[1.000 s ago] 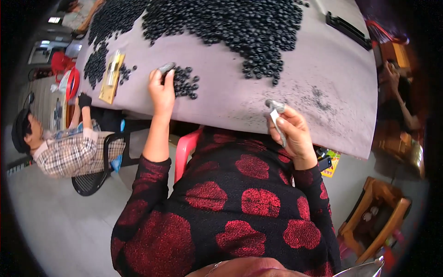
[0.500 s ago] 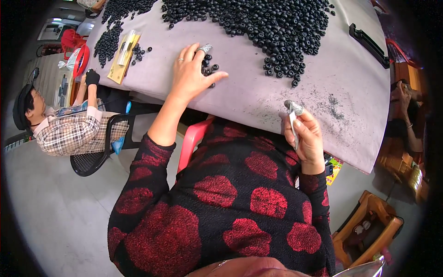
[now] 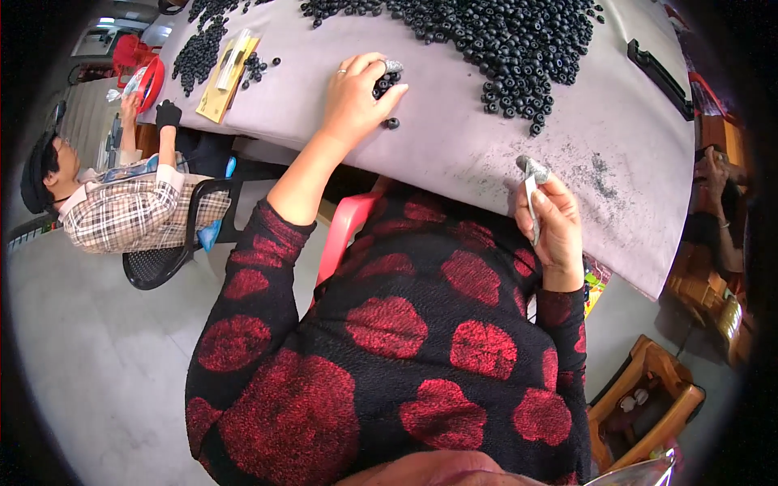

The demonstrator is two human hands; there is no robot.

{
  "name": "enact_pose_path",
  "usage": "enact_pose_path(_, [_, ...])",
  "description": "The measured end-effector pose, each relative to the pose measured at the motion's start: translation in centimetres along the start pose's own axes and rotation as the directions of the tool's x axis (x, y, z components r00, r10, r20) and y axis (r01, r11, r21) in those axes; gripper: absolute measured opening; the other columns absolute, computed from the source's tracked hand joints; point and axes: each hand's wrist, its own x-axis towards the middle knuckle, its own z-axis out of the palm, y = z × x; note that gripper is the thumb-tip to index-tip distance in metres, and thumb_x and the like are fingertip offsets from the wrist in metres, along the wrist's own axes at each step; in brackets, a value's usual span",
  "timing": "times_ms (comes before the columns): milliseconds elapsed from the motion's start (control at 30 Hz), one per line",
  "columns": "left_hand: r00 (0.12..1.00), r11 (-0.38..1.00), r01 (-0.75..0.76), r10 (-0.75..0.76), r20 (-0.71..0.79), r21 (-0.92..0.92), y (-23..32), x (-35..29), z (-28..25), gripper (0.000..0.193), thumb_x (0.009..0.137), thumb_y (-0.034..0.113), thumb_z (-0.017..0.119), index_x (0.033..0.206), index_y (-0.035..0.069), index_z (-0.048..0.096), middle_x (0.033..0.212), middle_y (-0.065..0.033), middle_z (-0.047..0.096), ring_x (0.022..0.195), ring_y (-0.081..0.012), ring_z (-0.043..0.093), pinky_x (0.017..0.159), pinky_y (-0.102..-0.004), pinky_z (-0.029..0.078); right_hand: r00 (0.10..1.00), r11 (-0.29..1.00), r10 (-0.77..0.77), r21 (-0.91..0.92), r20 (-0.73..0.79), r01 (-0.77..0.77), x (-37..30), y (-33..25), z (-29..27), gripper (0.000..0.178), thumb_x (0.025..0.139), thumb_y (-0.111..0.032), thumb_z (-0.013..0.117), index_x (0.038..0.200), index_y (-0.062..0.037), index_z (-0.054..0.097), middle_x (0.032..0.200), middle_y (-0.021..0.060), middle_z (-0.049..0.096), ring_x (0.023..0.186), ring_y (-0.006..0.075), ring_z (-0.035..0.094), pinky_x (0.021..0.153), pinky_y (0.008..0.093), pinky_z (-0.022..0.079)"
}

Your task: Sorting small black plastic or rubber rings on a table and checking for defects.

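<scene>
Beads (image 3: pixel 527 53) all over this surface (image 3: pixel 466 142), small black ones, most of them in one big heap at the far side, with a smaller bunch over to the far left. The left hand (image 3: pixel 362 93) is cupped over a handful of them, fingers curled round the bunch, though I honestly can't tell if any are actually pinched. One loose bead sits just below the thumb. The right hand (image 3: pixel 555 215) is at the near edge, well apart from the left, fingers clamped on a thin pale strip (image 3: pixel 532 202). Both hands have a grey wrap (image 3: pixel 535 169) on a fingertip. Dark crumbs (image 3: pixel 600 168) are scattered just right of the strip. There's a long black holder (image 3: pixel 660 79) at the far right, and a yellow pad (image 3: pixel 212 103) on the left with a clear tube (image 3: pixel 233 61) lying on it. Somebody in a plaid shirt (image 3: pixel 142 206) sits off to the left, black glove (image 3: pixel 168 114) on one hand.
</scene>
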Motion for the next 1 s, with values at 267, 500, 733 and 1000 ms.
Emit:
enact_pose_path(267, [0.999,0.999,-0.007,0.005,-0.034,-0.052,-1.6,-1.5,-1.4,0.020,0.077,0.017,0.073,0.093,0.006,0.069,0.101,-0.0102,0.065,0.097,-0.0286,0.058,0.087,-0.0367,0.047,0.999,0.998,-0.037,-0.052,0.035,0.038,0.0,0.1,-0.1,0.037,0.094,-0.010,0.057,0.128,0.0023,0.053,0.081,0.0067,0.059,0.055,0.0096,0.050,0.045,0.0193,0.036])
enact_pose_path(500, [0.996,0.997,0.079,-0.079,-0.040,-0.023,-4.2,-4.2,-4.1,0.019,0.078,0.015,0.073,0.093,0.004,0.069,0.094,-0.0098,0.065,0.092,-0.0257,0.060,0.084,-0.0337,0.048,0.999,0.994,-0.032,-0.105,-0.021,0.030,-0.3,0.1,0.0,0.037,0.093,-0.009,0.057,0.128,0.0028,0.053,0.083,0.0070,0.059,0.052,0.0084,0.048,0.044,0.0180,0.035])
enact_pose_path(733, [0.976,0.990,0.136,-0.141,-0.164,-0.044,-4.9,-8.0,-6.2,0.021,0.078,0.013,0.073,0.095,0.002,0.066,0.095,-0.0109,0.062,0.091,-0.0239,0.061,0.083,-0.0327,0.048,0.998,0.992,-0.042,-0.120,-0.044,0.037,-0.2,0.2,0.2,0.041,0.093,-0.011,0.058,0.130,0.0046,0.051,0.079,0.0056,0.056,0.050,0.0078,0.044,0.045,0.0177,0.033])
enact_pose_path(1000, [0.929,0.983,0.182,-0.175,-0.327,-0.009,-6.0,-11.8,-6.6,0.022,0.076,0.003,0.072,0.096,0.002,0.065,0.100,-0.0100,0.062,0.095,-0.0246,0.060,0.086,-0.0339,0.048,0.998,0.990,-0.064,-0.127,-0.026,0.060,-0.3,0.2,0.1,0.041,0.094,-0.011,0.056,0.131,0.0045,0.049,0.079,0.0059,0.056,0.051,0.0081,0.045,0.045,0.0179,0.034])
